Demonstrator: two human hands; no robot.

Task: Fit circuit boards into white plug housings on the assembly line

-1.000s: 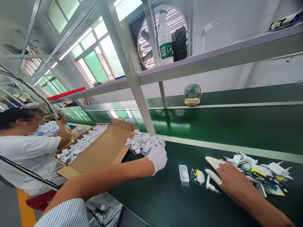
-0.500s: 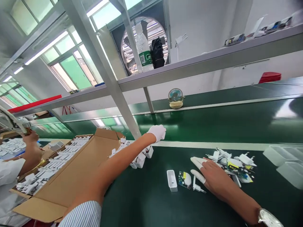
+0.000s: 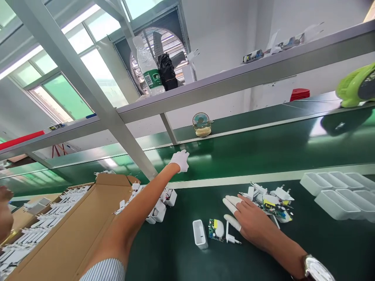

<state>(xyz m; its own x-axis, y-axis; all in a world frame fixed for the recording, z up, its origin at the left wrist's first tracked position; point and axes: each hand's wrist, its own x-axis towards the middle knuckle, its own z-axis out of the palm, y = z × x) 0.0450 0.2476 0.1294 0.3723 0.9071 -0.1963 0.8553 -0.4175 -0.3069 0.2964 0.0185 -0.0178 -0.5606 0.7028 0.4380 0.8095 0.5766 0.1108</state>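
Down on the green conveyor belt (image 3: pixel 181 257), a small circuit board (image 3: pixel 216 229) with a white part on it lies between a white charger shell (image 3: pixel 200 233) and a white two-pin plug piece (image 3: pixel 230 238), all three just in front of the right hand (image 3: pixel 252 224). That hand rests flat on the belt, fingers spread and gripping nothing, white finger cots (image 3: pixel 233 221) on two fingertips, one cot almost touching the plug piece. Just beyond it sits a loose pile of boards and plug parts (image 3: pixel 271 199). The left hand (image 3: pixel 180 160), in a white glove, reaches far forward over the belt's pale edge strip; whether it holds anything cannot be told. Under that forearm lie white charger housings (image 3: pixel 161 205), beside an open cardboard box (image 3: pixel 84 222) of more white parts. Empty white trays (image 3: pixel 336 193) sit to the right, and a small desk fan (image 3: pixel 201 125) stands on the far belt.
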